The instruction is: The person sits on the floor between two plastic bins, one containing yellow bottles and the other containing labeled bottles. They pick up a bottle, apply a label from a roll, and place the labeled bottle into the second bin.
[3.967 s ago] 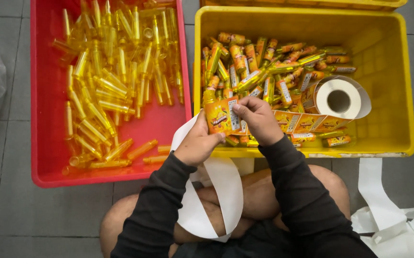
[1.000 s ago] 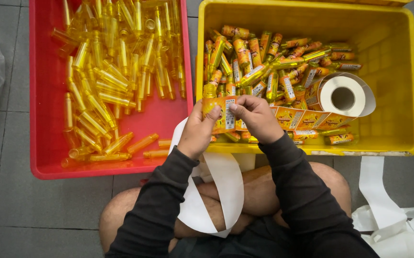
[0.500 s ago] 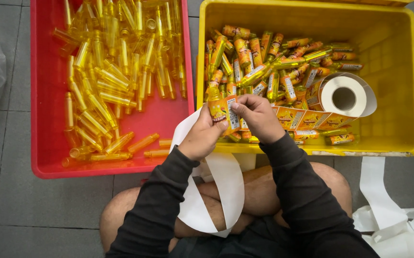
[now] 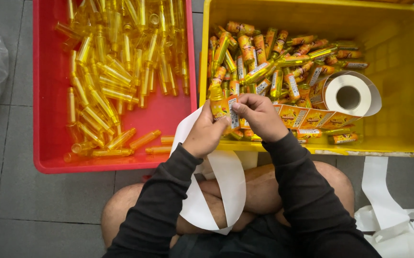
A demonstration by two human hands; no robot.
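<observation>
While my left hand point(image 4: 206, 134) grips the small yellow bottle point(image 4: 218, 102) upright, my right hand point(image 4: 258, 114) pinches the label point(image 4: 234, 112) just beside it.

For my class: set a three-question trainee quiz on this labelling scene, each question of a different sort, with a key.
1. True or false: the red bin holds bottles that already carry labels.
2. Multiple choice: where does the label roll lie? A) on the floor B) in the yellow bin C) in the red bin
3. Short answer: what do the left hand and right hand hold between them?

Key
1. False: its bottles are bare.
2. B
3. A small yellow bottle with a label being wrapped on, and the white backing strip trailing down to the lap.
</observation>
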